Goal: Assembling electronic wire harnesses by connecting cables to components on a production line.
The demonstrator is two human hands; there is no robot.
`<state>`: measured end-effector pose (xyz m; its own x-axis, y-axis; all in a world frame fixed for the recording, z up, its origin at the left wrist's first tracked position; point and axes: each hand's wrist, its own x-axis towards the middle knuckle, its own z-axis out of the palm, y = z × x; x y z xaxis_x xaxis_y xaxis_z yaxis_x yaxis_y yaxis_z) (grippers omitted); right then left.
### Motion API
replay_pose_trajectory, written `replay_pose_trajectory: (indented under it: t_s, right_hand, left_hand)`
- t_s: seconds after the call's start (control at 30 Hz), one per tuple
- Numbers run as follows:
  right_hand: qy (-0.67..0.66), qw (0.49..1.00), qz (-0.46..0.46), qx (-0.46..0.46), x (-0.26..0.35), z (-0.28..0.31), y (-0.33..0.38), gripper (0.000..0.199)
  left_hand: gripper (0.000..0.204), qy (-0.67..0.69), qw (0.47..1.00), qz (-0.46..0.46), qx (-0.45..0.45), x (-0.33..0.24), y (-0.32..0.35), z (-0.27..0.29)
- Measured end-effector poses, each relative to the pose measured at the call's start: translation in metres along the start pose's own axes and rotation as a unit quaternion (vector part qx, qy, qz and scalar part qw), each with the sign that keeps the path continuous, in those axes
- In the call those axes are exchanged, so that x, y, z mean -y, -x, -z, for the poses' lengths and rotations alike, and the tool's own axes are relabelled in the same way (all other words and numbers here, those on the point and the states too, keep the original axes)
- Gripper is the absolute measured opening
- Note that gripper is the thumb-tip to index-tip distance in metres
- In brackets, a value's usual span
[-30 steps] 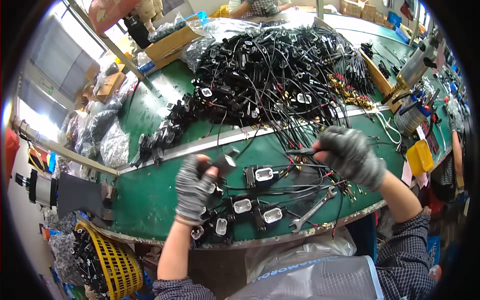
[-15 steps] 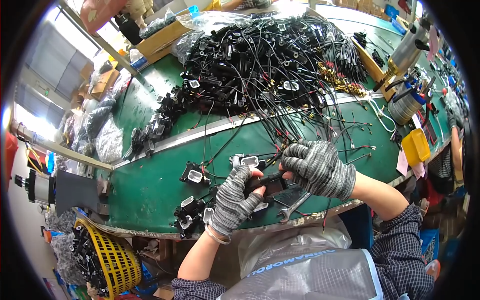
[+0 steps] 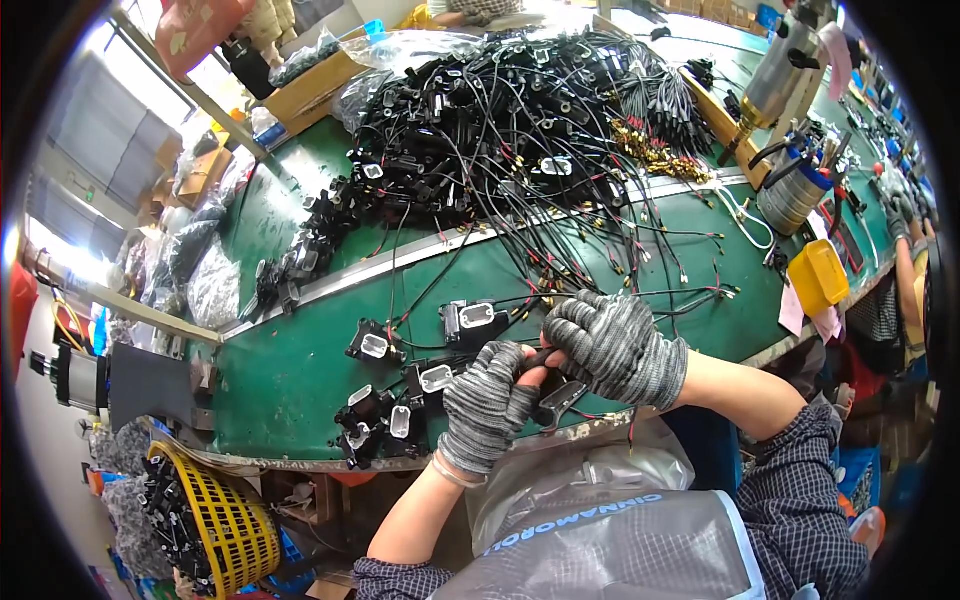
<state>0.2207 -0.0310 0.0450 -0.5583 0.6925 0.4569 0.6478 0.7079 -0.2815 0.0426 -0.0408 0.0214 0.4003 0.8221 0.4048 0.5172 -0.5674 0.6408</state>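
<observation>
One left hand (image 3: 488, 408) and one right hand (image 3: 618, 350) are sharing one dark piece (image 3: 537, 360), while at least six black housings (image 3: 470, 321) are lying on one green table (image 3: 280, 390). One yellow basket (image 3: 236, 530), one yellow bin (image 3: 820, 280) and one tool cup (image 3: 792, 204) are sitting nearby, and one pile (image 3: 480, 130) of more housings (too tangled for counting) is rising behind.
</observation>
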Motion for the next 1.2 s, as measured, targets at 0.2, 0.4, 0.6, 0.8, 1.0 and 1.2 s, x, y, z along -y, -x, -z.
replay_pose_trajectory:
  t_s: [0.2,0.4,0.6,0.8,1.0,1.2]
  right_hand:
    - [0.03,0.999,0.003,0.022,-0.001,0.004,0.01,0.02]
    - [0.053,0.998,0.006,-0.037,-0.01,-0.003,0.006,0.021]
    - [-0.014,0.999,-0.021,-0.021,-0.022,-0.011,0.012,0.018]
    - [-0.064,0.996,-0.053,0.03,-0.028,-0.009,0.007,0.021]
    - [-0.004,1.0,0.008,-0.023,-0.031,-0.015,0.004,0.019]
    - [-0.009,1.0,-0.005,-0.012,-0.028,-0.01,-0.001,0.015]
  left_hand:
    - [0.017,0.032,0.999,0.0,-0.001,-0.004,0.001,-0.01]
    - [0.017,0.017,1.0,0.004,0.0,0.007,-0.004,-0.018]
    - [0.018,0.096,0.988,0.102,0.062,0.008,-0.01,-0.014]
    - [0.022,0.117,0.976,0.171,0.07,0.013,-0.01,-0.014]
    - [0.018,0.028,0.999,-0.028,0.022,0.018,-0.015,-0.017]
    - [0.015,-0.027,0.998,-0.054,0.013,0.018,-0.016,-0.018]
